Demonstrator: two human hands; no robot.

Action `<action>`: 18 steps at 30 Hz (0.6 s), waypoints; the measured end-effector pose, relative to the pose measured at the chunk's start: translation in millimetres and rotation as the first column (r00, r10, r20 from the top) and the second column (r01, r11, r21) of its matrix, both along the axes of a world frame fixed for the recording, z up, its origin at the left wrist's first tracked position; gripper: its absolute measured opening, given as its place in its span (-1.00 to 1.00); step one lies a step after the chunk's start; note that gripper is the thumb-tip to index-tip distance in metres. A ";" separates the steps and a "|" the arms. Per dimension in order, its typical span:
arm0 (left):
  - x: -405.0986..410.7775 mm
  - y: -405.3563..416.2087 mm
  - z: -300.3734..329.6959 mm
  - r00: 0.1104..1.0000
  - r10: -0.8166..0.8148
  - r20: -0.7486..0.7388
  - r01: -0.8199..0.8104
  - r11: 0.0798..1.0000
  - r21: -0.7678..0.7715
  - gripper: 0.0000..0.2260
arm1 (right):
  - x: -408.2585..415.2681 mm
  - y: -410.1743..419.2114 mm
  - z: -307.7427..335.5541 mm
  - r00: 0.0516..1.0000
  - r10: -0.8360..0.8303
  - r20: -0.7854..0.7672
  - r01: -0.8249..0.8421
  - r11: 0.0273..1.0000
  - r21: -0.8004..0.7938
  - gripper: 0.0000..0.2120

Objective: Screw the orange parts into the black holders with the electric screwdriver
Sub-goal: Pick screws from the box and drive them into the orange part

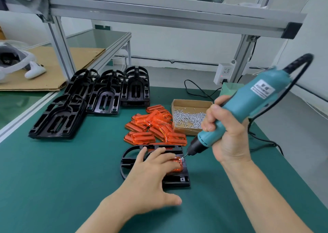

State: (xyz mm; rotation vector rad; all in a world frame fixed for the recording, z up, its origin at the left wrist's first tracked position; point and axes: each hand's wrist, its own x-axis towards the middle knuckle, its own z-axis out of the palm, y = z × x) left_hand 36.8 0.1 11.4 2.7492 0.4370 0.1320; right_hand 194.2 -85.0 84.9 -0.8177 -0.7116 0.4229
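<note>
Left hand point(152, 176): fingers flat, pressing orange part point(177, 163) into black holder point(179, 179) on near table point(53, 179). Right hand point(225, 131): grip closed around electric screwdriver point(248, 105), long axis tilted, bit pointing down-left at part's far-right corner. Beyond: orange parts pile point(156, 126), screw box point(188, 115), stacked holders point(99, 94).

A holder point(179, 179) is lying nearest on the surface point(53, 179); behind it the loose parts point(152, 126) are piling, the screw box point(190, 116) sitting to their right, stacked holders point(99, 94) standing far left.
</note>
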 end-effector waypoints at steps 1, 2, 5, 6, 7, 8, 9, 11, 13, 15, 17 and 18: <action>0.6 -1.5 -2.9 1.000 -0.009 -0.022 0.010 0.999 0.034 -0.33 | 0.0 1.5 -2.4 1.000 0.008 0.020 -0.008 1.000 -0.021 -0.79; 0.9 -2.3 -5.1 0.999 -0.013 -0.036 0.015 0.998 0.058 -0.35 | 0.0 2.7 -4.7 0.999 0.015 0.039 -0.013 0.999 -0.039 -0.78; 2.4 -3.5 -8.7 1.000 -0.010 -0.024 0.012 0.995 0.101 -0.43 | -0.8 7.0 -9.2 0.997 0.028 0.075 -0.022 0.997 -0.076 -0.79; 2.9 -3.6 -9.5 1.000 -0.009 -0.016 0.010 0.994 0.110 -0.45 | -1.1 8.4 -10.3 0.996 0.027 0.084 -0.020 0.996 -0.085 -0.80; 3.3 -3.6 -10.1 1.000 -0.008 -0.012 0.009 0.993 0.119 -0.46 | -1.6 10.0 -11.1 0.995 0.026 0.094 -0.017 0.996 -0.092 -0.81; 3.6 -3.4 -10.6 1.000 -0.007 -0.011 0.009 0.992 0.126 -0.48 | -1.9 11.4 -11.8 0.994 0.026 0.106 -0.016 0.995 -0.099 -0.82; 3.8 -3.0 -10.8 1.000 -0.008 -0.010 0.009 0.991 0.131 -0.49 | -2.2 12.6 -12.3 0.993 0.027 0.119 -0.014 0.994 -0.106 -0.82; 4.0 -2.5 -11.3 1.000 -0.009 -0.002 0.009 0.991 0.134 -0.51 | -2.3 14.2 -13.3 0.989 0.028 0.142 -0.011 0.993 -0.121 -0.82; 3.8 -2.1 -12.2 1.000 -0.012 0.010 0.011 0.992 0.129 -0.53 | -1.7 15.4 -13.9 0.986 0.034 0.163 -0.012 0.991 -0.133 -0.81; 3.5 -1.7 -13.1 1.000 -0.012 0.012 0.010 0.993 0.121 -0.53 | -1.0 17.0 -14.1 0.981 0.047 0.189 -0.020 0.990 -0.143 -0.81; 3.2 -1.5 -14.0 1.000 -0.009 0.012 0.008 0.993 0.115 -0.54 | -1.1 18.9 -14.4 0.975 0.068 0.212 -0.036 0.988 -0.151 -0.81; 3.0 -1.4 -14.3 1.000 -0.008 0.012 0.006 0.994 0.111 -0.54 | -1.4 19.8 -14.6 0.973 0.081 0.218 -0.047 0.986 -0.158 -0.81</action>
